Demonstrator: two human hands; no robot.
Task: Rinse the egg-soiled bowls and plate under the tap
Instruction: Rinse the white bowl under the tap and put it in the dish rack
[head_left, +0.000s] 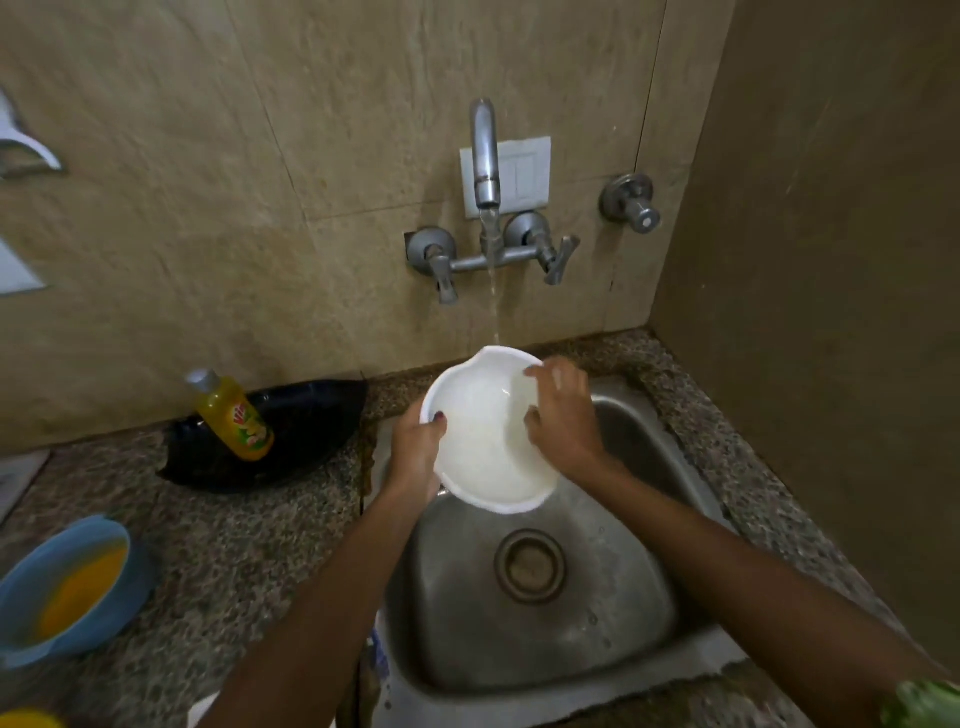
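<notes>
The left hand (415, 447) grips the bowl (488, 452) under the tap (485, 156) – catching water – while right fingers (540, 415), bent, rub inside.

Both hands forward, left (415, 449) thumb curled, right (563, 415) fingers bent downward.

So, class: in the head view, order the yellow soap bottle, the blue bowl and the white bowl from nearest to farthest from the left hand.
1. White bowl, gripped by the left hand over the sink.
2. Yellow soap bottle, left, on the black tray.
3. Blue bowl, far left, on the counter.
</notes>
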